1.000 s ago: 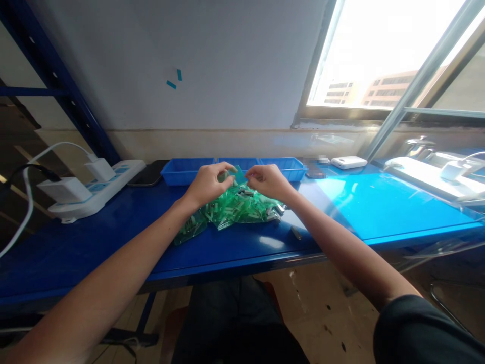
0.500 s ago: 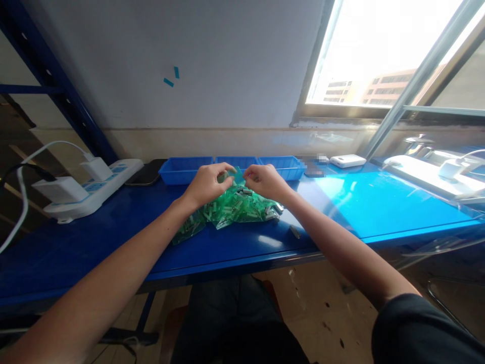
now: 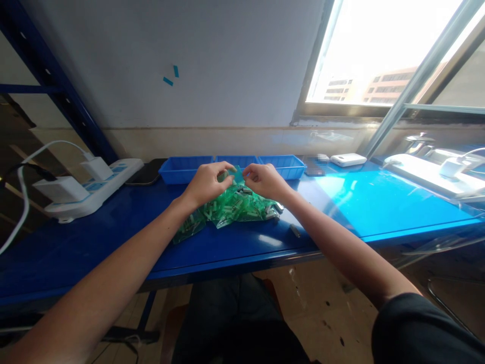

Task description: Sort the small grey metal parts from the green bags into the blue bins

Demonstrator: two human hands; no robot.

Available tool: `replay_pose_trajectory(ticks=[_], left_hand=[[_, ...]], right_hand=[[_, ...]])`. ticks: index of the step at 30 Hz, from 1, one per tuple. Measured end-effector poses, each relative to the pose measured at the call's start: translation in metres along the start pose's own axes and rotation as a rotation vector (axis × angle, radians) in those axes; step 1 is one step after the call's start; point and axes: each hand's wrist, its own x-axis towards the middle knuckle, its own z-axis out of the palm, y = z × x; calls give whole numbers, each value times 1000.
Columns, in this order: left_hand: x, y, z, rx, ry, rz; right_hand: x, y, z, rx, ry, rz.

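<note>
A green see-through plastic bag (image 3: 248,208) lies on the blue table with many small metallic pieces in and under it. Its upper edge stands up between my two hands. My left hand (image 3: 210,183) is curled at the left side of that raised edge, thumb and fingertips on the film. From the right, my right hand (image 3: 266,181) pinches the same edge with bent fingers. Some pieces spill out at the bag's right end, beneath my right wrist. One loose metal piece (image 3: 294,231) rests apart, nearer the table's front edge.
Behind the bag stand three blue bins (image 3: 186,169) in a row along the wall. To the left are a dark phone (image 3: 144,173) and a white power strip (image 3: 94,189) with plugged-in chargers. A white device (image 3: 347,160) and another power strip (image 3: 428,174) sit at the right.
Hardly anything differs. Both hands keep their places at the bag's raised edge, with only a slight shift of the right fingers.
</note>
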Motion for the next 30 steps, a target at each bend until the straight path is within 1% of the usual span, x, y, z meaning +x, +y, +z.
replay_pose_trajectory(ticks=[6,10,13,15,17,18,19,22,23,24,25,27,28,30], left_hand=[[0,1,1,46,-3,50],[0,0,0,90,-15,100],[0,-1,-3,102,-2,107],[-1,0,-5,97,15,99],[-1,2,-6,90,39,109],[-2,2,-6,88,54,128],[-2,3,-5,86,73,157],[-1,2,-2,102,138,266],[-1,2,0,119,156,300],[-1,2,1,140,169,328],[-2,2,1,161,174,351],[-2,3,2,178,149,391],[-3,5,2,171,121,406],[-3,8,3,121,66,395]], right_hand=[[0,1,1,-4,1,-17],[0,4,1,-102,21,-18],[1,7,-2,-168,61,25],[1,8,-5,-141,107,68],[2,6,-9,-39,146,142],[2,3,-10,59,131,200],[2,0,-10,190,85,275],[2,-12,-10,697,-121,491],[2,-15,-9,843,-154,529],[2,-17,-8,951,-152,548],[2,-18,-6,1019,-129,552],[3,-17,-3,1047,-44,542],[3,-15,-2,1013,14,525],[3,-11,0,850,170,439]])
